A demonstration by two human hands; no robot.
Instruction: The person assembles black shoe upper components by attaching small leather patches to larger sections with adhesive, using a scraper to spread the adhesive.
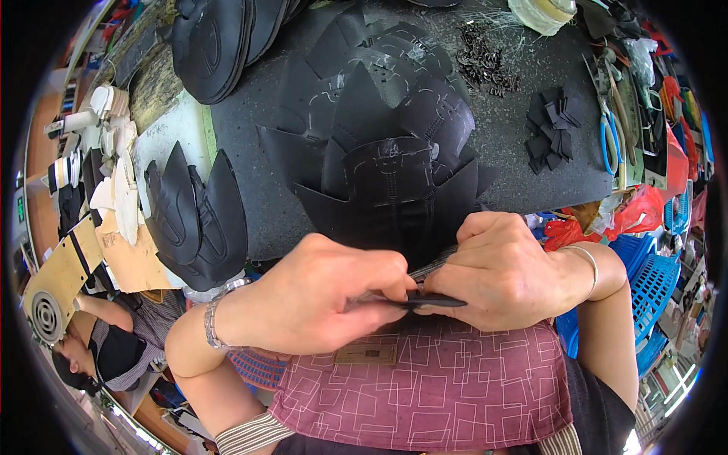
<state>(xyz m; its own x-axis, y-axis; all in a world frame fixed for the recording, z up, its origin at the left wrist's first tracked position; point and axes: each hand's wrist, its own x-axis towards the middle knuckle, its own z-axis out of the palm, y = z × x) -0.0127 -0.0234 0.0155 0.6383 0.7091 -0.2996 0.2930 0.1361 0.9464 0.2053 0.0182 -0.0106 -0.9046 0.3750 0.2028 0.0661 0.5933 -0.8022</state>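
Note:
Close in front of my body, my left hand (303,292) and my right hand (500,277) meet with their fingers closed in a pinch. Between them is a thin black leather-like piece (438,301), its edge showing below the fingertips; most of it is hidden. Just beyond the hands, a heap of black cut shoe-upper pieces (390,178) with pale marks and stitched lines lies on the dark worktable (265,205). Left of the heap, curved black shoe-upper pieces (197,220) overlap at the table's edge.
Another stack of black pieces (212,53) lies far left. Small black squares (553,125), dark little bits (485,64) and blue-handled scissors (609,140) are at the right. A blue basket (656,288) and red plastic bag (637,212) stand beside my right arm. A person (114,341) is at lower left.

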